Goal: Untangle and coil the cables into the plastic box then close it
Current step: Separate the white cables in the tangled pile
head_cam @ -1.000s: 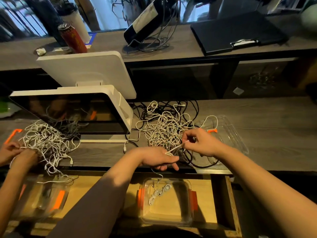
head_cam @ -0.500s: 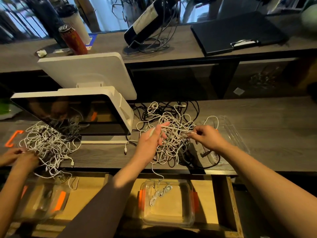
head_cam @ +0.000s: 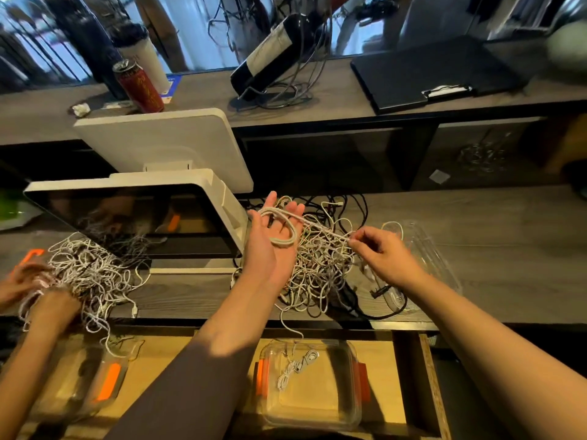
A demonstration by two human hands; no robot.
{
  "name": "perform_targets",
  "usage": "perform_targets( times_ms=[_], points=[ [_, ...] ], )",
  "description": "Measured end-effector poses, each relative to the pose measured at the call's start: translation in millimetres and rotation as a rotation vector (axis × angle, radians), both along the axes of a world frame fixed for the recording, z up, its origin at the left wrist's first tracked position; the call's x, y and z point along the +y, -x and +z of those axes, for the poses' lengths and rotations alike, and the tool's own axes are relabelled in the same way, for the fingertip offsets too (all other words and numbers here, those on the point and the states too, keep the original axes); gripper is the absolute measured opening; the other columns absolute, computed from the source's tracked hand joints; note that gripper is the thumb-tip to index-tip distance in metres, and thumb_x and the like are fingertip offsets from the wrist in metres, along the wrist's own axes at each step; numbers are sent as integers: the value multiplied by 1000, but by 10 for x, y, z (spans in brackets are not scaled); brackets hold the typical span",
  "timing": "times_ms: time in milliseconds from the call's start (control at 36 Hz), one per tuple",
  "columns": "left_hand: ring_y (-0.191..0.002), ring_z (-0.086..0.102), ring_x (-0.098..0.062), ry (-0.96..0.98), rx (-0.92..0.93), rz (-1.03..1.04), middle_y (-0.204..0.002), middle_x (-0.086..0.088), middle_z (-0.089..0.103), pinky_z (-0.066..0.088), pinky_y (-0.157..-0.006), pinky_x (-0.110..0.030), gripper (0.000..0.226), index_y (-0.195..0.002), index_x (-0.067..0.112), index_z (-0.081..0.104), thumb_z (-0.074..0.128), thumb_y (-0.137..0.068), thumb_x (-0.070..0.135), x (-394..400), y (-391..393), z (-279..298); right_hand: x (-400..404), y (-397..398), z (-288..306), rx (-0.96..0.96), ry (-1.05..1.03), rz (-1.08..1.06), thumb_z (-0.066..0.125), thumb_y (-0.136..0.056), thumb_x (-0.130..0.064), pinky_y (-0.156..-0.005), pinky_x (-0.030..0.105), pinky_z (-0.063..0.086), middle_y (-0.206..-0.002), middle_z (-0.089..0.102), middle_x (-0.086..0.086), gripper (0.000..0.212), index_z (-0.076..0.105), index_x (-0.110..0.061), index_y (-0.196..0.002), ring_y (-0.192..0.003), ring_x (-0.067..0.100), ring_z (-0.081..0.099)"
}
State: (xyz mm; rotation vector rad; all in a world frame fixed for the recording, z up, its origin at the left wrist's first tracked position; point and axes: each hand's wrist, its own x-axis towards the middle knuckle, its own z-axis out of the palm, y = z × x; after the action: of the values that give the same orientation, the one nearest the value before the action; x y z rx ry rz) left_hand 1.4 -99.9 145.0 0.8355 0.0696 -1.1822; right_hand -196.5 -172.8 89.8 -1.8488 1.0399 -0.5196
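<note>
1. The left hand (head_cam: 270, 246) is raised palm-up above the cable tangle (head_cam: 320, 265), fingers straight and spread; a white cable (head_cam: 282, 223) is looped in a few turns round those fingers, so this grip is loose, a former rather than a clamp.
2. The right hand (head_cam: 381, 255), just right of the tangle's top, pinches the same cable taut between thumb and fingertips.
3. Judged risk: with the fingers straight, the smooth, round, springy cable could slide off the fingertips and the coil fall open.
4. Judged risk: the free length runs down into the tangle, so a hard pull may cinch a knot or drag the whole heap, dark cables included, toward the surface (head_cam: 476, 265) edge.
5. The tangle is thin white cords, mixed with thicker black ones.
6. The plastic box (head_cam: 313, 385), clear, rigid, round-cornered with orange clasps, sits in an open wooden drawer below the tangle and holds one small coiled cable (head_cam: 297, 366).
7. A clear lid (head_cam: 428, 249) lies right of the tangle.
</note>
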Motion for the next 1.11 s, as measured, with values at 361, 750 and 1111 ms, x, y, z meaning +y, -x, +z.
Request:
perform_targets(
  times_ms=[361, 750, 1111],
  points=[
    [-55, 39, -7, -186, -85, 100, -70, 0, 44, 37, -50, -19, 53, -132, 19, 59, 28, -106, 53, -278, -28, -253, 387, -95, -107, 251, 96, 320, 50, -102, -29, -61, 28, 37, -65, 55, -12, 26, 52, -37, -77, -64, 6, 54],
    [-108, 60, -27, -408, -1010, -785, -108, -4, 67, 44, -100, -39, 82, -126, 16, 65, 7, -98, 67, -40, 292, -297, 477, -238, 313, 205, 353, 406, 46, -103, -32, -70, 27, 48, -85, 68, -5, 21, 60, -27, -119, -73, 10, 62],
    [-60, 32, -7, -229, -478, -1567, -72, 3, 47, 29, -46, -14, 111, -119, 7, 69, 22, -73, 97, 244, 191, -319, 181, -30, 441, 230, 369, 184, 71, -82, -48, -57, 26, 39, -65, 54, -8, 29, 58, -22, -86, -59, 3, 46]
  ],
)
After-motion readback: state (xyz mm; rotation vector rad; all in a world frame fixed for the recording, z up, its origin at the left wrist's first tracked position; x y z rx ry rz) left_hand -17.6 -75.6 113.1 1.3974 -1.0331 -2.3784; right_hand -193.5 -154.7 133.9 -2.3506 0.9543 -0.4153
